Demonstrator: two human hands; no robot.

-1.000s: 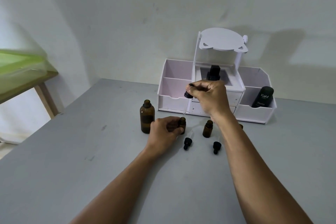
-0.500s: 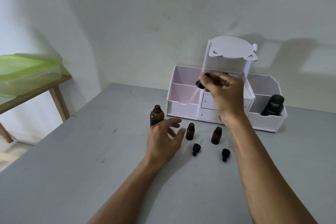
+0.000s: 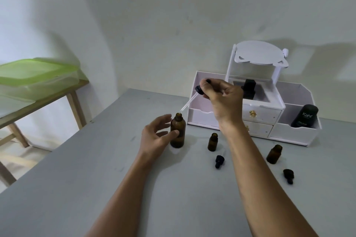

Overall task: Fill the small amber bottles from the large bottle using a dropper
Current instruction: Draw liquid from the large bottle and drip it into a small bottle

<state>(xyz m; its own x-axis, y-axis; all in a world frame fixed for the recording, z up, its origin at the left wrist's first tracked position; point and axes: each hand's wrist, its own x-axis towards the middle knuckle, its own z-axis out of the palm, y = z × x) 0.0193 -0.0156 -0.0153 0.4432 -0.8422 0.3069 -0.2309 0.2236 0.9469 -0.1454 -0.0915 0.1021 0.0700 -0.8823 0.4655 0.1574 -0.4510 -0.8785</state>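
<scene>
Grey table [image 3: 77,188]: spread left hand [image 3: 154,136] maybe touches bottle [image 3: 180,140]; right hand [image 3: 223,98] pinches dropper [image 3: 198,90].

Large amber bottle [image 3: 178,132] stands upright, uncapped, on counter [image 3: 96,179]. Dropper [image 3: 189,102], black bulb w/ clear glass tube, is pinched in right hand [image 3: 221,100], tilted, tip just above its mouth. Left small bottle [image 3: 212,142] & right small bottle [image 3: 274,154]: amber, upright, open, well apart. Black dropper caps [image 3: 219,161] [image 3: 288,176] lie nr each.
</scene>
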